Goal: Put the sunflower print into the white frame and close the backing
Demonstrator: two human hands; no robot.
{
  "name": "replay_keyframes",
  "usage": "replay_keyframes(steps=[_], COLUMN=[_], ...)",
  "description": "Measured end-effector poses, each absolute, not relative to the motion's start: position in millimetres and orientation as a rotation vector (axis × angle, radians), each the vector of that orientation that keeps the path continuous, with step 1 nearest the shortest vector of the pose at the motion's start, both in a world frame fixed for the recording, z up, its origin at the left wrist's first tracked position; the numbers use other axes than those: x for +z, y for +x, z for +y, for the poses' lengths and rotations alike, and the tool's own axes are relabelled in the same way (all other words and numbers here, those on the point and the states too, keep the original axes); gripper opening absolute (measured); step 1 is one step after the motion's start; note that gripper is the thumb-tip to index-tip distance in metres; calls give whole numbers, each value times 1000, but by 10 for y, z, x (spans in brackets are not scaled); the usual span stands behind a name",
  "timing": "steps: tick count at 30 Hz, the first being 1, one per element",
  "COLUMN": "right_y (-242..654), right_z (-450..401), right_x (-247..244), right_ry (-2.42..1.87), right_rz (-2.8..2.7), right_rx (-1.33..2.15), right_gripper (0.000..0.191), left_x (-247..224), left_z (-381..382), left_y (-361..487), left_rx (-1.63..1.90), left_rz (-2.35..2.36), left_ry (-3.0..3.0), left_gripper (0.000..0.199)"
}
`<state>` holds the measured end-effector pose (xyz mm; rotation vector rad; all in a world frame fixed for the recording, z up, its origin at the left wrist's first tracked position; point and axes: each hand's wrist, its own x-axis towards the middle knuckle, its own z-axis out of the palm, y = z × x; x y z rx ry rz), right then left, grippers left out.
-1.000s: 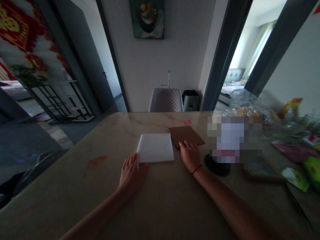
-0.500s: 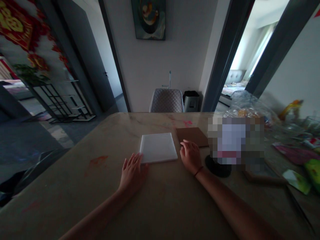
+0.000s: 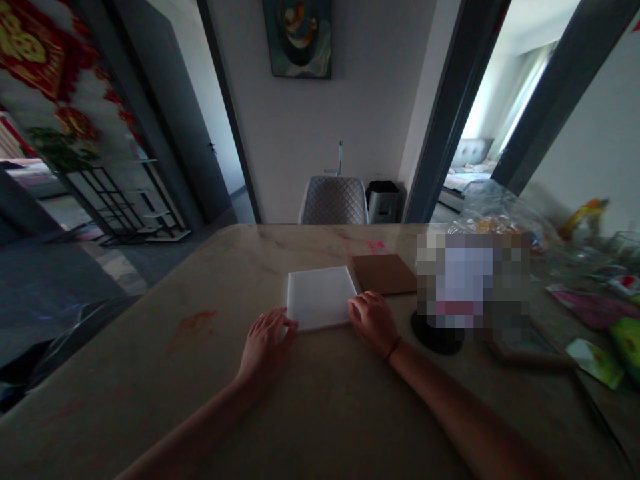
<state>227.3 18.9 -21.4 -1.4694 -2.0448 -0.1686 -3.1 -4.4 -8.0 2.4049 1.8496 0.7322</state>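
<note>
A flat white square panel [image 3: 323,298] lies on the table in front of me. At its near left corner is my left hand [image 3: 267,343], its thumb at the front edge and its forefinger along the left side, closed on the corner. My right hand [image 3: 375,323], a dark band at its wrist, has curled fingers against the panel's near right corner. Its fingertips are partly hidden. Just behind my right hand lies a brown square board [image 3: 384,273], close to the panel's right side.
A black round base [image 3: 437,335] stands right of my right hand, with a blurred-out patch above it. Farther right are a clear plastic bag [image 3: 500,207], a pink packet [image 3: 590,303] and a green packet [image 3: 627,343]. A quilted chair [image 3: 334,200] stands beyond the table's far edge [image 3: 280,227].
My right hand has come down and left from beside the brown board to the panel's corner. The panel has shifted slightly right, and my left thumb has drawn in to its front edge.
</note>
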Motion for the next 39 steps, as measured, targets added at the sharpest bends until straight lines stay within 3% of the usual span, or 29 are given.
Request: replay_keyframes(steps=[7, 21, 39], right_y=[2264, 2216, 2225], right_z=[196, 206, 175], right_x=[-256, -346, -218], right_ry=[-1461, -1446, -1428], right_rz=[-2004, -1997, -1926], right_rx=[-121, -49, 271], right_gripper=[22, 33, 70], left_x=[-18, -96, -130], left_z=[-84, -76, -55], left_y=[-21, 15, 12], left_rx=[773, 505, 589], left_rz=[1923, 1924, 1899], left_ry=[2362, 2598, 2579], left_gripper=[32, 44, 45])
